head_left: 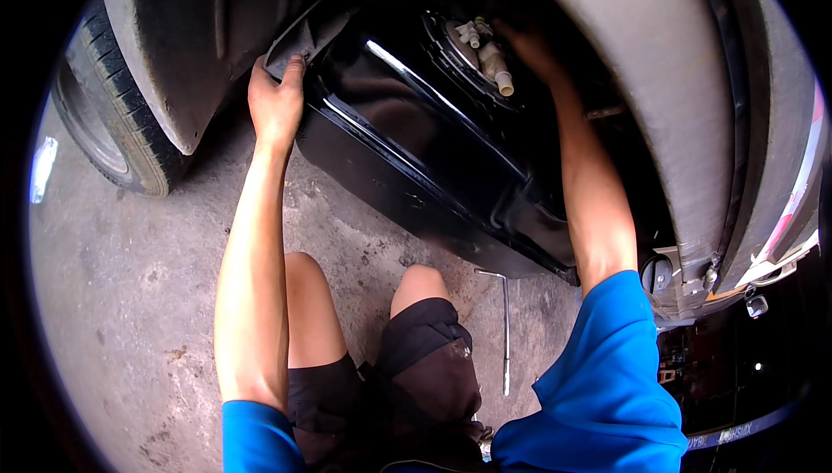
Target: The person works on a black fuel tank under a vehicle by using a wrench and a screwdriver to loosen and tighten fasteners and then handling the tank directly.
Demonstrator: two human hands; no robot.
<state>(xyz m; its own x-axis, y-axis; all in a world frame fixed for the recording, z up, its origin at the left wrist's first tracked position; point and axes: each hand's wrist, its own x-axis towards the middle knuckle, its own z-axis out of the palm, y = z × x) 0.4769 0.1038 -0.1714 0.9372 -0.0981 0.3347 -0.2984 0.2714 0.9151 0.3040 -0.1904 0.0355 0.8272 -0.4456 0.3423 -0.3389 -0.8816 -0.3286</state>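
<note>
A black fuel tank (381, 100) sits tilted under a vehicle body, with a pale round fuel pump fitting (478, 52) on its upper face. At the tank's far left end, my left hand (279, 96) is closed on a dark grey flap (299, 48), with the thumb on its near face. My right hand (527, 46) reaches into the shadow just right of the pump fitting. Its fingers are mostly hidden in the dark, so I cannot tell whether they hold anything.
A tyred wheel (117, 100) stands at the left beside a grey mud flap (165, 48). The vehicle's body panel (650, 74) curves over on the right. An L-shaped wrench (506, 334) lies on the stained concrete floor (165, 300) near my knees.
</note>
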